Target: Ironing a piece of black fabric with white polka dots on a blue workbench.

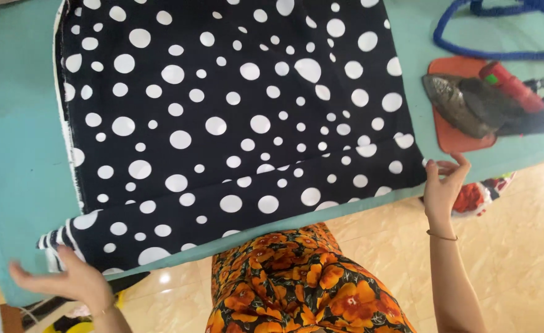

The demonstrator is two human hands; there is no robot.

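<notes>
On the teal padded counter (12, 154) a black white-dotted cloth (222, 123) lies flat, pinned at its near corners by the left hand (68, 280), fingers spread open, and the right hand (444, 185), fingers pinching its edge, apparently keeping it taut, an old iron (469, 108) parked beside its right edge.

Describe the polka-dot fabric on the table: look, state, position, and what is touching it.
The polka-dot fabric is black, thin-looking cloth with white dots of mixed sizes. It lies spread flat on the teal table, with a long crease near its front edge and a white selvedge on the left side. The left hand rests at its striped near-left corner; the right hand pinches the near-right corner. Its far end runs out of frame.
</notes>
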